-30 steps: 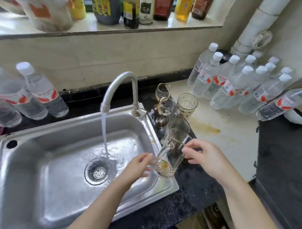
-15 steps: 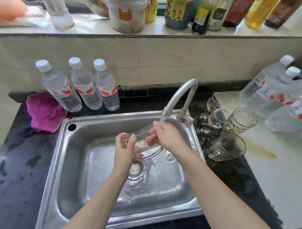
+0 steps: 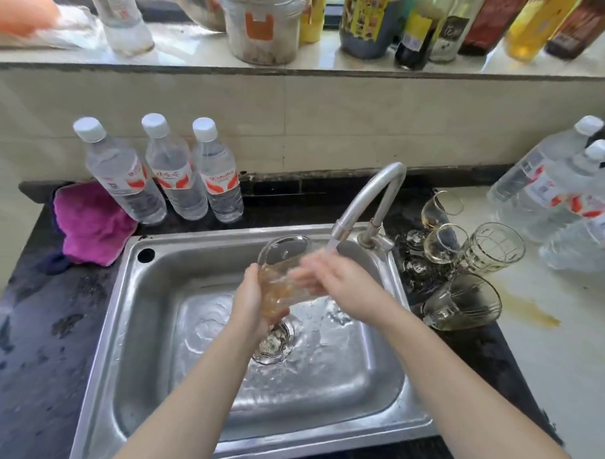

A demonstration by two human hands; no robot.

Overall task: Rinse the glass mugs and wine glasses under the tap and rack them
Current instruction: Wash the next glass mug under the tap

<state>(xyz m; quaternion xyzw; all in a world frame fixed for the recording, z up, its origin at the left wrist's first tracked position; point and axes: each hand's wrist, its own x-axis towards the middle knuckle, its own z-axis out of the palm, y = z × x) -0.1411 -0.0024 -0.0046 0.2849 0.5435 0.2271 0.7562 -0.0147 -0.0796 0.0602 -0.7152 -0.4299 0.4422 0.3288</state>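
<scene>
Cupping the glass mug (image 3: 282,274) from the left, the left hand (image 3: 254,306) is gripping its base; the right hand (image 3: 337,283) (blurred, grip unclear) is touching its side, mouth tilting far-left.

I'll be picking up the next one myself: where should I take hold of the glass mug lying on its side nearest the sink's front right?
Grip the glass mug round its ribbed body, coming down from above. It lies tipped on the dark counter, mouth towards the right, and its handle is not clear here, so the broad upper wall is probably the safest hold.
</scene>
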